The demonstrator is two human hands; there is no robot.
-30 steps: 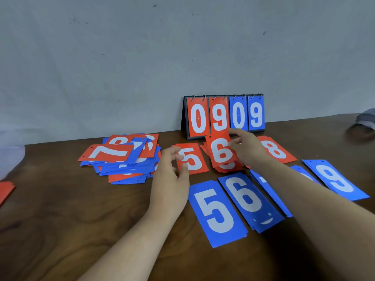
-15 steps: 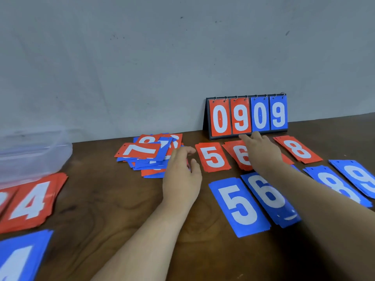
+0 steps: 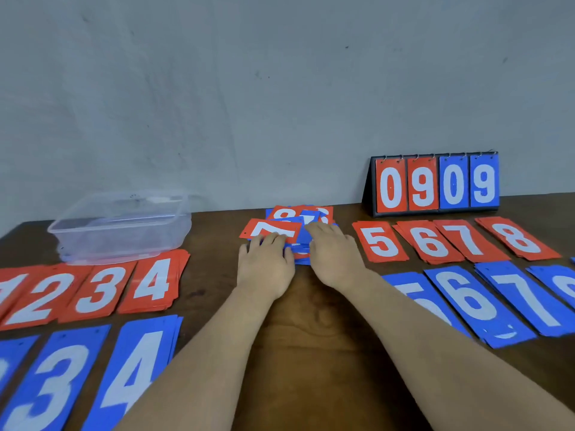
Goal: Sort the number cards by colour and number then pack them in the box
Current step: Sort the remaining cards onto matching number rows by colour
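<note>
A loose heap of mixed red and blue number cards point(image 3: 291, 219) lies mid-table by the wall. My left hand point(image 3: 264, 264) rests on its near left side, fingers on a red 7 card point(image 3: 264, 228). My right hand point(image 3: 334, 255) lies on the heap's right side, fingers laid flat. Sorted red stacks 1 to 4 point(image 3: 93, 290) and blue stacks point(image 3: 130, 368) lie at the left. Red stacks 5 to 8 point(image 3: 435, 241) and blue stacks 5, 6, 7 point(image 3: 485, 303) lie at the right. A clear plastic box point(image 3: 121, 225) stands at the back left.
A black flip scoreboard point(image 3: 435, 185) showing 0909 stands against the grey wall at the back right. Bare brown table point(image 3: 311, 337) shows between my forearms.
My right hand left the red 6 stack and came left onto the mixed heap. My left hand reached forward onto the heap. The view swung left, bringing the box and stacks 1 to 4 into sight.
</note>
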